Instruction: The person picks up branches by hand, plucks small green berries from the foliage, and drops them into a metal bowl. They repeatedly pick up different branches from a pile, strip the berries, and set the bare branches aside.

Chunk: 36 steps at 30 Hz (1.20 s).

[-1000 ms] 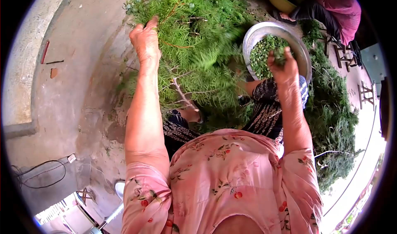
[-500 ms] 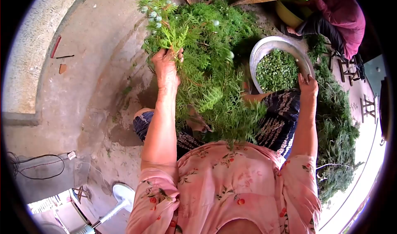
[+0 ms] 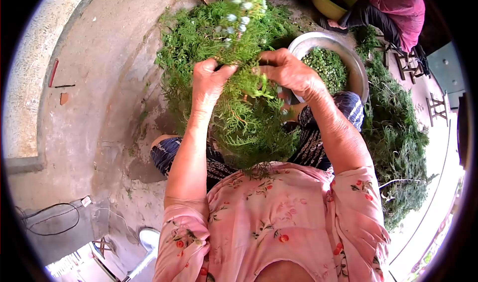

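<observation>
My left hand is closed around the stem of a leafy evergreen branch, which points away from me. Pale blue-green cones cluster near its far end, slightly blurred. On the other side of the branch, my right hand has its thumb and forefinger in the foliage; the exact spot they grip is partly hidden by leaves. More cut evergreen foliage is heaped beneath both hands and over my lap. Beyond my right wrist stands a wide metal basin holding many picked green cones.
A person in a dark pink top sits at the upper right beside a yellow-green tub. Along the right lies another long heap of branches. Small wooden stools stand beyond it. A pedestal fan is at lower left.
My right hand has left the basin's rim and come across to the branch. My left hand has shifted slightly right and down with the branch, whose cone-bearing end now stands further right.
</observation>
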Tool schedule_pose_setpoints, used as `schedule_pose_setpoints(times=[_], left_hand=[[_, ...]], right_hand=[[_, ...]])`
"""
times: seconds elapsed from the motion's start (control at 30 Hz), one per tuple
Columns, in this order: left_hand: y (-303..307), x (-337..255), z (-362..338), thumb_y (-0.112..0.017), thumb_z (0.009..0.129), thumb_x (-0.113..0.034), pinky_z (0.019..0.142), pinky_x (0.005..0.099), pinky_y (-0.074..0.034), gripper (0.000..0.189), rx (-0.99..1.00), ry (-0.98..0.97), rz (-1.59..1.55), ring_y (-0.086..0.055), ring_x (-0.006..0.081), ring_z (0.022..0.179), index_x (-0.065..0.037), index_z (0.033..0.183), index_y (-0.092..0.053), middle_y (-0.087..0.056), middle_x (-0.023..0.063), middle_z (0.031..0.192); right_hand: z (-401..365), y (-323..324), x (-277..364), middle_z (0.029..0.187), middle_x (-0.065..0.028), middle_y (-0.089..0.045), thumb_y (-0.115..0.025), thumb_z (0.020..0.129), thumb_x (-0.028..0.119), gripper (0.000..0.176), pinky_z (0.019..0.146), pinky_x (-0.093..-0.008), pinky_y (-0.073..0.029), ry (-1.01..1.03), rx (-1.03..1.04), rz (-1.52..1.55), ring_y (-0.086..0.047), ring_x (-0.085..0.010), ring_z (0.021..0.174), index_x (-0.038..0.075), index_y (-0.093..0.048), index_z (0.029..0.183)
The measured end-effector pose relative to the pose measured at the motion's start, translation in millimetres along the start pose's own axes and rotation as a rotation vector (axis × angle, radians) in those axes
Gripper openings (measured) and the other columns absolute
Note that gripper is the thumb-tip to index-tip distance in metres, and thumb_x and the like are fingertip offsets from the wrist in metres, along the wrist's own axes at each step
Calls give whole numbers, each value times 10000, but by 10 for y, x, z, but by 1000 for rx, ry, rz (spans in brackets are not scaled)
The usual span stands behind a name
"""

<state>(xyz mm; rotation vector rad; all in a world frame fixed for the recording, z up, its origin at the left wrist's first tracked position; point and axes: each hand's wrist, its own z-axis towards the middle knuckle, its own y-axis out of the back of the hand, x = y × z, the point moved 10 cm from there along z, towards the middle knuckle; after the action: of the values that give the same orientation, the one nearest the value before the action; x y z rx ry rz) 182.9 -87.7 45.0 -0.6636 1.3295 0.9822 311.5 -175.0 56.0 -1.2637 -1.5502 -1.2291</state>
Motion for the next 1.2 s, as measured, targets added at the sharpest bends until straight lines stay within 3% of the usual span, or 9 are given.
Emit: schedule_pose_setpoints(times=[0.07, 0.3, 0.37, 0.5, 0.6, 0.77, 0.83, 1.03, 1.2], left_hand=[[-47, -171, -33, -622, 692, -25, 444, 234, -241, 312, -14, -54, 213, -289, 35, 510, -58, 521, -363, -363, -68, 525], [-42, -129, -28, -574, 676, -9, 436, 240, -248, 269, -64, -81, 212, -302, 39, 496, -52, 514, -363, -357, -53, 499], [-102, -98, -30, -655, 682, -78, 437, 257, -297, 279, -32, -96, 205, -341, 59, 485, -39, 519, -432, -420, -30, 490], [7, 144, 25, -659, 669, -74, 449, 257, -346, 136, -99, -30, 112, -437, 73, 484, 1, 615, -559, -546, 16, 544], [-91, 124, 0, -659, 674, -78, 454, 257, -357, 115, 44, -65, 375, -456, 74, 484, 15, 673, -591, -565, 34, 553], [31, 327, 82, -590, 703, -73, 409, 221, -285, 237, -53, -22, 40, -351, 40, 407, -93, 509, -456, -439, -19, 464], [89, 460, 146, -590, 755, -77, 440, 205, -352, 74, 52, 23, -55, -463, 66, 451, -46, 723, -649, -571, 11, 559], [212, 309, 117, -597, 799, -176, 468, 213, -366, 179, 20, -20, -176, -510, 95, 541, -7, 855, -616, -572, 28, 650], [229, 238, 81, -617, 804, -214, 453, 216, -369, 241, 11, -51, -268, -510, 103, 556, -5, 917, -579, -587, 41, 702]], right_hand=[[105, -198, -111, 784, -99, -632, -562, 833, 141, 235, 645, -281, -482, 92, 38, 225, -578, -136, 657, -48, -601, 966], [-92, -354, -258, 721, -35, -608, -437, 923, 153, 218, 560, -234, -457, 0, -221, 584, -552, -113, 567, -5, -583, 957], [-356, -289, -76, 764, -54, -604, -418, 930, 213, 260, 605, -254, -462, 858, -564, -82, -554, -136, 555, 9, -560, 1007], [-493, -624, -536, 814, -77, -555, -450, 909, 260, 240, 541, -255, -421, -198, -202, 705, -532, -133, 545, 36, -537, 914], [-608, -726, -583, 699, -64, -485, -481, 900, 255, 249, 402, -241, -330, -189, -208, 1037, -419, -128, 483, 24, -466, 809], [-1021, -869, -372, 634, -58, -471, -496, 897, 266, 272, 374, -213, -271, -268, -53, 1019, -381, -103, 433, 38, -476, 751], [-1055, -660, -486, 672, -76, -517, -489, 897, 205, 198, 401, -209, -305, -312, -164, 919, -427, -108, 458, 34, -519, 802], [-864, 127, -1041, 773, -109, -559, -512, 889, 200, 188, 477, -250, -409, -65, -462, 1086, -497, -147, 596, 13, -531, 877], [-713, -1, -1309, 687, -61, -518, -523, 884, 216, 191, 425, -229, -368, -127, -305, 1143, -474, -129, 522, 28, -556, 874]])
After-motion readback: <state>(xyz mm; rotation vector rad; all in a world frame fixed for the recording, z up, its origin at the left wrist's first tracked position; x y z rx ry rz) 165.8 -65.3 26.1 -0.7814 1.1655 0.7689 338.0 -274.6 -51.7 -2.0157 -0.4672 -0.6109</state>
